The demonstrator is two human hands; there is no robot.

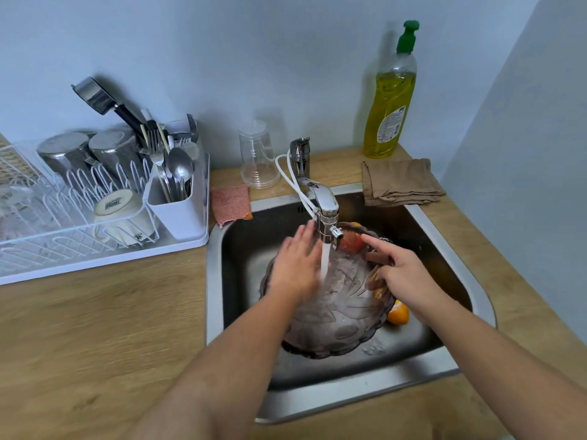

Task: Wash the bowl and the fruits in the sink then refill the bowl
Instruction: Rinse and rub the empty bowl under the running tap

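Midway: right hand (403, 274) grips the bowl (330, 319) rim under the tap (325, 214), left hand (297, 265) flat, empty, rubbing inside; fruits (398, 312) at the sink (349, 401) edges await washing.

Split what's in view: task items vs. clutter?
In use: glass bowl, orange, red fruit, faucet running, sink, left hand flat in the bowl, right hand gripping its rim.

Idle: dish soap bottle, brown cloth, pink sponge, plastic cup, dish rack.
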